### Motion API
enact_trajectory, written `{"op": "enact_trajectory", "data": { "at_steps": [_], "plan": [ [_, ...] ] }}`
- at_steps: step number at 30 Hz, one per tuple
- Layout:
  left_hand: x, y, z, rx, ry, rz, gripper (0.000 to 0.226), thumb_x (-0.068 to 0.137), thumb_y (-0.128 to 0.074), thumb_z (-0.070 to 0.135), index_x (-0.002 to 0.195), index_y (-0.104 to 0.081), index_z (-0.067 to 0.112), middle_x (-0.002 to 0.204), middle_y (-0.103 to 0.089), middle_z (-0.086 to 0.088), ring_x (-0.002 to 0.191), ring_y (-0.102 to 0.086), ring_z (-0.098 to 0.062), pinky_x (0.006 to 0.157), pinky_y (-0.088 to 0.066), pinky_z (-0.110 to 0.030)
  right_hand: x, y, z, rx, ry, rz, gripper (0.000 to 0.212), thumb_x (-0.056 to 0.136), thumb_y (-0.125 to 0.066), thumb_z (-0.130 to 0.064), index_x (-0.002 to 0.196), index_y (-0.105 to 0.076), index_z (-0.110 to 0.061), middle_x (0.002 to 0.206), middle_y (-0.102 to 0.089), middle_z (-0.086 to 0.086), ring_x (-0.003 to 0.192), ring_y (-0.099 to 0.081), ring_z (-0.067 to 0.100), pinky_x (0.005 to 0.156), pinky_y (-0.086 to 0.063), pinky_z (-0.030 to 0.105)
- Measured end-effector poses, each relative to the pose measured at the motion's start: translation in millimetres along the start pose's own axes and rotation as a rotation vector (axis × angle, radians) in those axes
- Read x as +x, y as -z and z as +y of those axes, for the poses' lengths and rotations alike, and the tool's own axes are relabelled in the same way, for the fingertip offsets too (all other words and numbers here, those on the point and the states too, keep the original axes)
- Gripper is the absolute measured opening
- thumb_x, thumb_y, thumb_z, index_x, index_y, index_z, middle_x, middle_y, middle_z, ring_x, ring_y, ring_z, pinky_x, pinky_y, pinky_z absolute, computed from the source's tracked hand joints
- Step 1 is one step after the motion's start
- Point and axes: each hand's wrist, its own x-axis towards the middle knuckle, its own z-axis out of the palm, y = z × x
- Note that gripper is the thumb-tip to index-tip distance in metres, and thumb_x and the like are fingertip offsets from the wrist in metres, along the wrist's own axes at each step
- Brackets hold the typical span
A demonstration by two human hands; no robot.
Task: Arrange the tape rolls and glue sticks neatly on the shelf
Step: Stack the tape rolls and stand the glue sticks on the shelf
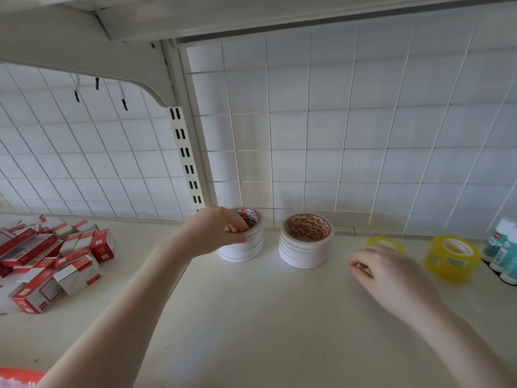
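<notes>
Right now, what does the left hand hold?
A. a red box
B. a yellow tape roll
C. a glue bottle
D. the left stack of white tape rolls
D: the left hand curls its fingers round the top of the left white stack.

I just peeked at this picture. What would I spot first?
Probably the two white tape stacks by the grid wall, with the left hand gripping the left one. Then the yellow tape roll to the right, past the right hand, and the heap of red boxes far left.
</notes>
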Motion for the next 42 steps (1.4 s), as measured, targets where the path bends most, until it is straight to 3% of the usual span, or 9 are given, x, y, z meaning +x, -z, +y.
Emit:
{"op": "enact_trajectory", "data": {
  "at_steps": [12, 25, 31, 37, 42],
  "plan": [
    [2.8, 3.8, 4.3, -0.009, 0.019, -0.058, 0.012, 0.08, -0.071, 0.025, 0.092, -0.072, 0.022, 0.074, -0.06, 0.017, 0.075, -0.057, -0.005, 0.078, -0.048, -0.021, -1.0, 1.3, -0.4, 0.008, -0.011, -0.017, 0.014, 0.091, -0.052, -0.032, 0.091, -0.065, -0.027, 0.088, -0.059, -0.006, 0.087, -0.053, 0.015, 0.069, -0.045, 0.029],
    [-11.7, -5.1, 8.6, 0.167, -0.031, 0.056, 0.01, 0.087, -0.061, 0.026, 0.09, -0.069, 0.02, 0.085, -0.066, 0.002, 0.085, -0.058, -0.02, 0.074, -0.048, -0.034, -4.5, 2.9, 2.1, -0.03, -0.002, -0.036, 0.018, 0.093, -0.046, -0.034, 0.093, -0.062, -0.027, 0.09, -0.057, -0.007, 0.088, -0.053, 0.015, 0.07, -0.044, 0.028],
    [-42.4, -13.4, 23.9, 0.245, -0.032, 0.271, 0.031, 0.086, -0.063, 0.026, 0.116, -0.062, 0.016, 0.117, -0.061, 0.004, 0.108, -0.053, -0.021, 0.079, -0.044, -0.03, -2.3, 23.7, 5.3, -0.198, 0.017, 0.017, 0.021, 0.094, -0.04, -0.034, 0.098, -0.06, -0.028, 0.1, -0.06, -0.008, 0.099, -0.055, 0.016, 0.073, -0.044, 0.027],
    [-85.8, -34.4, 55.6, 0.25, 0.036, 0.439, 0.034, 0.07, -0.078, 0.012, 0.102, -0.066, 0.007, 0.096, -0.067, -0.006, 0.088, -0.063, -0.033, 0.061, -0.053, -0.04, -14.7, 43.6, 14.4, -0.207, 0.018, 0.115, 0.023, 0.094, -0.041, -0.038, 0.097, -0.061, -0.027, 0.1, -0.063, -0.007, 0.097, -0.057, 0.017, 0.072, -0.044, 0.027],
    [-107.7, -60.1, 90.4, 0.231, 0.086, 0.439, 0.038, 0.073, -0.077, 0.018, 0.107, -0.065, 0.008, 0.102, -0.066, -0.006, 0.093, -0.062, -0.032, 0.067, -0.051, -0.039, -49.8, 39.4, 34.4, -0.197, -0.04, 0.132, 0.02, 0.09, -0.05, -0.035, 0.095, -0.064, -0.022, 0.095, -0.063, 0.0, 0.095, -0.058, 0.023, 0.074, -0.044, 0.031]
  ]
}}
